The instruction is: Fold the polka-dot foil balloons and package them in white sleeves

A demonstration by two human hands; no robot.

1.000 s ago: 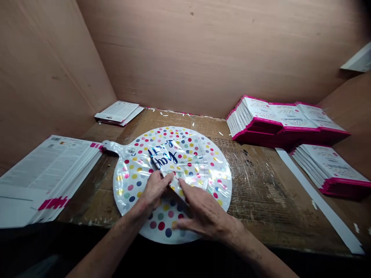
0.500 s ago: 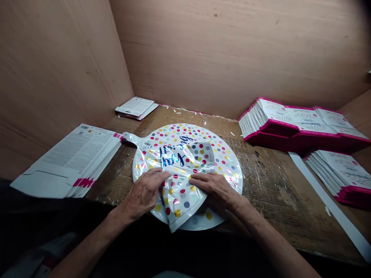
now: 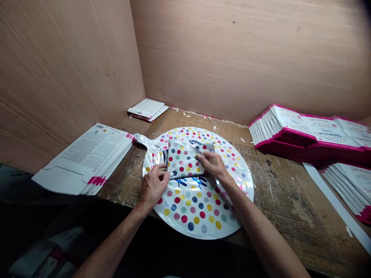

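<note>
My R hand [image 3: 213, 164] is clamped on 1 folded dotted sheet [image 3: 185, 160]; L hand [image 3: 155, 185] touches its L edge, can't tell if pinching. Sheet's btwn them, atop 1 round dotted piece [image 3: 199, 216]. Further out: 2 card stacks [image 3: 81, 158] L, 4 pack stacks [image 3: 321, 131] R, insides hidden.

A polka-dot sheet [image 3: 182, 160], seemingly foil, lies folded on a dotted disc [image 3: 199, 216].

Dark foreground, glare on dotted foil [image 3: 199, 199]
</note>
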